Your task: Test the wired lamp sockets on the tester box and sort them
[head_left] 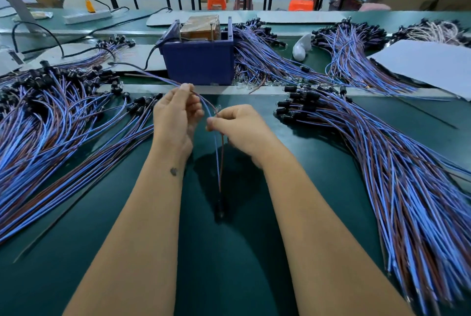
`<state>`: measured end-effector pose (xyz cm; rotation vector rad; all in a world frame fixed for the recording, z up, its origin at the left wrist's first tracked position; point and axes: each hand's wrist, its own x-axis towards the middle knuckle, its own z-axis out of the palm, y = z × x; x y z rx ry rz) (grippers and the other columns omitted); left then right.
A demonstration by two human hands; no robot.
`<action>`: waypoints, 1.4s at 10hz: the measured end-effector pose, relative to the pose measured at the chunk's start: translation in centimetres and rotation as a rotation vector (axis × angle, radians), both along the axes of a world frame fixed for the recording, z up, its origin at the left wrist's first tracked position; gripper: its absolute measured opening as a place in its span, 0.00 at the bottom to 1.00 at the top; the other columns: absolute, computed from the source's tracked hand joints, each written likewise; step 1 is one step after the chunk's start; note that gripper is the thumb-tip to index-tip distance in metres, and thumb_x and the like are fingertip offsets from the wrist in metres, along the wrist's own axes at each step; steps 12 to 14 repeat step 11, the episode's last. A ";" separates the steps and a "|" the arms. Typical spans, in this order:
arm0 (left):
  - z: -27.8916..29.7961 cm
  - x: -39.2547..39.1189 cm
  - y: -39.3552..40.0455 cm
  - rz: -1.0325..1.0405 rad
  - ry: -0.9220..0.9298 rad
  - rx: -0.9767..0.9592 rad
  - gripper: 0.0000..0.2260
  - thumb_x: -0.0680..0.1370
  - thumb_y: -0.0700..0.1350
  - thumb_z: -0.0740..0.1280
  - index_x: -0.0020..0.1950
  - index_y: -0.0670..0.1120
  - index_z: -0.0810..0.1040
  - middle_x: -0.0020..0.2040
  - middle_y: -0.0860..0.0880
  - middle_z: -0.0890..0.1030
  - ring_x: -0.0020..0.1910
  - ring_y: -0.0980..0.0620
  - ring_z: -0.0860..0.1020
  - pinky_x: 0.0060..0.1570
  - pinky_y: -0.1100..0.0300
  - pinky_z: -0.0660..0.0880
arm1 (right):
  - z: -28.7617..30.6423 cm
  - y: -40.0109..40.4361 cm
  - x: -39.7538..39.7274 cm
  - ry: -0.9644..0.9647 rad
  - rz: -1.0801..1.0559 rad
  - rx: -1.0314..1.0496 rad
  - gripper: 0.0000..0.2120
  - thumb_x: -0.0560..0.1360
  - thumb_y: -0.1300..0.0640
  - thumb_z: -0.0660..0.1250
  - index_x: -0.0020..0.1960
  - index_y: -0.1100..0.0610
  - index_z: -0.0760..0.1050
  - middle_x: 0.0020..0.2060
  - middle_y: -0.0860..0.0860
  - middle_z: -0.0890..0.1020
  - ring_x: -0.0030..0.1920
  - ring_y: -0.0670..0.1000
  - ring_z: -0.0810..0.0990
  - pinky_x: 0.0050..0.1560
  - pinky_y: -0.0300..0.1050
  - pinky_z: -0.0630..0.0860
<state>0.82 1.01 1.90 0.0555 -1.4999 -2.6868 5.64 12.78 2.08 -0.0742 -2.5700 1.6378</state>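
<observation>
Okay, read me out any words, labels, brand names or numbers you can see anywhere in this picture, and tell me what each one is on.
None can be read.
Tester box: plain blue front, no label showing.
Brown block in the box: surface blurred, no text legible.
Power strip: too small and blurred to tell any marking.
White sheet: blank.
Left hand and right hand hold wires with no print showing.

No text, label or number is legible anywhere (all too blurred).

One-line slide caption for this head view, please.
Both hands, left and right, pinch a wired socket's leads before the blue tester box, piles on either side.
</observation>
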 end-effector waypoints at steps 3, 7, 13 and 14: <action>1.9 2.2 0.0 -0.215 0.238 0.154 0.10 0.83 0.42 0.58 0.46 0.47 0.77 0.36 0.51 0.82 0.35 0.56 0.80 0.38 0.65 0.77 | 4.3 3.4 3.3 -0.008 -0.104 0.043 0.08 0.76 0.61 0.64 0.39 0.59 0.76 0.24 0.51 0.79 0.21 0.48 0.74 0.25 0.38 0.68; 0.4 9.1 8.3 -0.693 0.724 -0.636 0.15 0.73 0.40 0.73 0.57 0.54 0.84 0.53 0.55 0.85 0.54 0.59 0.81 0.58 0.57 0.76 | 8.9 13.3 7.5 0.303 -0.308 -0.220 0.11 0.77 0.71 0.57 0.50 0.60 0.75 0.33 0.54 0.78 0.27 0.47 0.75 0.30 0.38 0.75; -1.9 7.2 7.8 -0.365 0.502 -1.001 0.15 0.76 0.36 0.64 0.47 0.54 0.83 0.38 0.56 0.83 0.35 0.64 0.77 0.39 0.70 0.70 | 5.0 18.1 6.9 -0.133 -0.431 0.721 0.12 0.76 0.62 0.62 0.52 0.50 0.79 0.55 0.55 0.81 0.53 0.57 0.77 0.50 0.45 0.73; -1.9 7.2 7.8 -0.365 0.502 -1.001 0.15 0.76 0.36 0.64 0.47 0.54 0.83 0.38 0.56 0.83 0.35 0.64 0.77 0.39 0.70 0.70 | 5.0 18.1 6.9 -0.133 -0.431 0.721 0.12 0.76 0.62 0.62 0.52 0.50 0.79 0.55 0.55 0.81 0.53 0.57 0.77 0.50 0.45 0.73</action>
